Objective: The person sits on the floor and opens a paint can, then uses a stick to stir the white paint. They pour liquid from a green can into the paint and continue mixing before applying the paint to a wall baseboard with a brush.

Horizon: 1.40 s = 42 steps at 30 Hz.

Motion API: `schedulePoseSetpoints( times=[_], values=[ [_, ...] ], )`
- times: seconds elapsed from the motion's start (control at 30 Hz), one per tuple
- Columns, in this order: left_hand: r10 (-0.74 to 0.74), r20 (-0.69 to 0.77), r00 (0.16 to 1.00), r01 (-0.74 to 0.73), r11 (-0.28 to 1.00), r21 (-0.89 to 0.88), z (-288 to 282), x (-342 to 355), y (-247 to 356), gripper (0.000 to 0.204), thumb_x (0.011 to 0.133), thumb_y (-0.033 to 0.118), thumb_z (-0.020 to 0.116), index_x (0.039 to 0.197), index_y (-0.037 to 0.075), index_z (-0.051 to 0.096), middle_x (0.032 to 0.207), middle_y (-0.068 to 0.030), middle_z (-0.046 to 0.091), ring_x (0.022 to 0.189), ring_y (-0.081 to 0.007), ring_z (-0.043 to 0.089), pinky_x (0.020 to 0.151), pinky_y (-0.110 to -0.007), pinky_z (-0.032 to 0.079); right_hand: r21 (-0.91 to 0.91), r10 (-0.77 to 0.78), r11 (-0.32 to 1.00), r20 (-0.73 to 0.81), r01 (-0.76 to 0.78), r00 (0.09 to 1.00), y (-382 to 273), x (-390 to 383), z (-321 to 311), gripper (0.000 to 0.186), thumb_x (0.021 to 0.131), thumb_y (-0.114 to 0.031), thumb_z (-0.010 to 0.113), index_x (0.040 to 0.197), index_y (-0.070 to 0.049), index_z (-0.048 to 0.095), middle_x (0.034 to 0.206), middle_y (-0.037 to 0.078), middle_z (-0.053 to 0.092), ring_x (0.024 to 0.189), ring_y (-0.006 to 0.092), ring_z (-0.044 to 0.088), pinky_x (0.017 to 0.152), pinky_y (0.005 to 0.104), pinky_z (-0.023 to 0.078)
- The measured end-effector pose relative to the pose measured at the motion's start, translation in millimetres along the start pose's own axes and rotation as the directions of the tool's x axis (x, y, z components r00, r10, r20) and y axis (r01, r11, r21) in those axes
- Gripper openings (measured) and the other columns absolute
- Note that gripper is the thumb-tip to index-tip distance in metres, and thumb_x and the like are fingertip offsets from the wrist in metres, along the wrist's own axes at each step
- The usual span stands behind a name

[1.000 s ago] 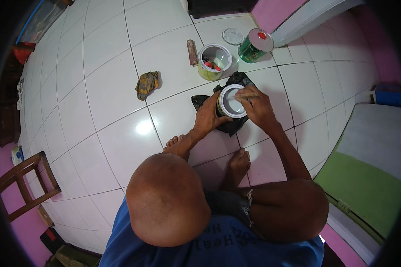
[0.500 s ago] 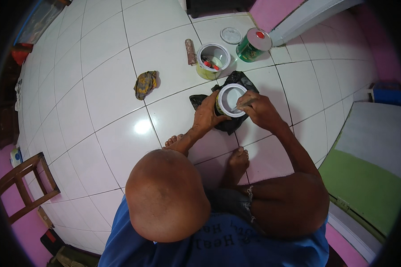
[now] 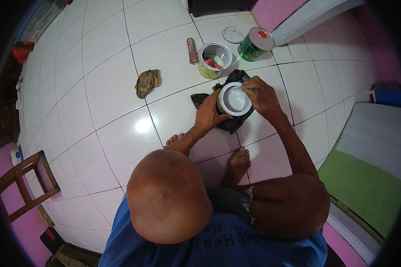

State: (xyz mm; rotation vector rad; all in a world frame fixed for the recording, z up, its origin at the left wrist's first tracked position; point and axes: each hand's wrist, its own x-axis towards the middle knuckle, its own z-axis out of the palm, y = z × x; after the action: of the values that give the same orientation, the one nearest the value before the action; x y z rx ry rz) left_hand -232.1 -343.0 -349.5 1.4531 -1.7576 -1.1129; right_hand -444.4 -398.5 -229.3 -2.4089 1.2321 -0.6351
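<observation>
A small open paint can with a white rim stands on a crumpled black plastic bag on the tiled floor. Pale, whitish-grey paint shows inside it. My left hand is wrapped round the can's left side, thumb near the front. At the far right of the rim, my right hand is closed on a thin stick that leans into the can; its lower end is hard to make out.
Beyond the can stand a larger open tub holding red-handled tools and a green tin with a red cap. A round lid, a paint roller and a stained cloth lie nearby. At right is a partly green-painted panel.
My right hand has moved a little away from me and to the right, taking the stick from the can's middle toward its far right rim. My left hand keeps its hold.
</observation>
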Motion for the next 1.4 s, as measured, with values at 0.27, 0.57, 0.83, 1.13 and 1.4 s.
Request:
schedulePoseSetpoints(
  times=[0.27,0.57,0.83,1.13,1.4],
  values=[
    [-0.036,0.022,0.999,0.035,0.999,0.011,-2,-1,5,0.109,0.065,0.034,0.096,0.154,0.005,0.038,0.145,-0.022,0.055,0.137,-0.0399,0.05,0.114,-0.047,0.041,-0.149,-0.119,0.978,0.173,0.145,0.978,-10,2,-8,0.012,0.091,-0.011,0.066,0.097,-0.002,0.071,0.098,0.007,0.064,0.093,0.0278,0.065,0.076,0.0436,0.055],
    [-0.035,0.026,0.999,0.035,0.999,-0.006,-2,-1,4,0.108,0.066,0.031,0.095,0.154,0.007,0.038,0.145,-0.0218,0.055,0.137,-0.0401,0.05,0.114,-0.047,0.042,0.314,0.641,0.699,0.123,-0.643,0.757,6,-16,11,0.016,0.092,-0.014,0.068,0.097,0.0,0.072,0.08,0.011,0.07,0.068,0.0125,0.064,0.058,0.0304,0.049],
    [-0.017,0.005,1.0,0.017,0.999,0.027,-4,-3,7,0.108,0.067,0.032,0.095,0.154,0.005,0.037,0.148,-0.021,0.053,0.138,-0.04,0.049,0.114,-0.048,0.042,0.252,0.333,0.926,-0.196,-0.281,0.922,-10,-13,-9,0.012,0.095,-0.008,0.065,0.1,0.001,0.072,0.088,0.009,0.072,0.077,0.0198,0.069,0.069,0.033,0.054],
    [-0.064,0.038,0.997,0.063,0.998,0.031,-7,1,12,0.113,0.067,0.034,0.096,0.156,0.001,0.034,0.151,-0.0249,0.05,0.141,-0.0393,0.047,0.116,-0.047,0.04,0.21,0.621,0.738,0.159,-0.641,0.767,7,-28,-7,0.031,0.089,-0.022,0.076,0.108,0.001,0.064,0.081,0.009,0.066,0.075,0.0215,0.067,0.069,0.0361,0.053],
    [-0.032,0.01,0.999,0.032,0.999,0.019,0,1,12,0.109,0.068,0.031,0.095,0.155,0.002,0.036,0.15,-0.0215,0.052,0.137,-0.0401,0.05,0.114,-0.048,0.041,0.136,0.709,0.667,0.186,-0.733,0.68,87,-65,-46,0.045,0.091,-0.024,0.077,0.127,-0.001,0.061,0.092,0.015,0.071,0.07,0.0247,0.068,0.07,0.0385,0.056]
  ],
)
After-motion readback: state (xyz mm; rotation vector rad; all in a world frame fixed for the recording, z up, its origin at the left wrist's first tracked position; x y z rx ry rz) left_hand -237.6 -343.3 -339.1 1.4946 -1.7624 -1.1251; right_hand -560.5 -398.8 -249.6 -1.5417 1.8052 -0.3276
